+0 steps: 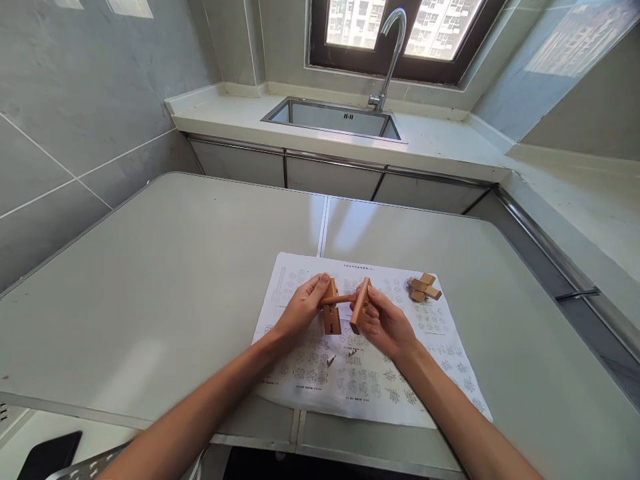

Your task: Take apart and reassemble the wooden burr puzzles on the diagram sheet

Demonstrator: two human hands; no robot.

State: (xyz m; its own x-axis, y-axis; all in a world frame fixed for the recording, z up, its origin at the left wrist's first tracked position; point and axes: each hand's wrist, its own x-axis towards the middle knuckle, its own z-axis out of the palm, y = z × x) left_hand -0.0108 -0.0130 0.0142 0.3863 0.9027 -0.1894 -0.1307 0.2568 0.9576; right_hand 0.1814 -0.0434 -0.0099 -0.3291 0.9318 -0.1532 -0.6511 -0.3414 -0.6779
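My left hand (303, 309) is closed on crossed wooden pieces (332, 321); my right hand (387, 325) pinches a tilted wooden bar (361, 308) just beside them. Whether they touch, I cannot tell. Both are held above the printed sheet (420, 415). A wooden cluster (424, 287) rests near its far right corner.

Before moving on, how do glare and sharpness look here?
Head view: daylight through the dark-framed glass window leaves glare streaks on the glossy pale-grey table; head view: brown wooden pieces in the left hand and right hand look fairly clear, but fine print on the white paper sheet is illegible.
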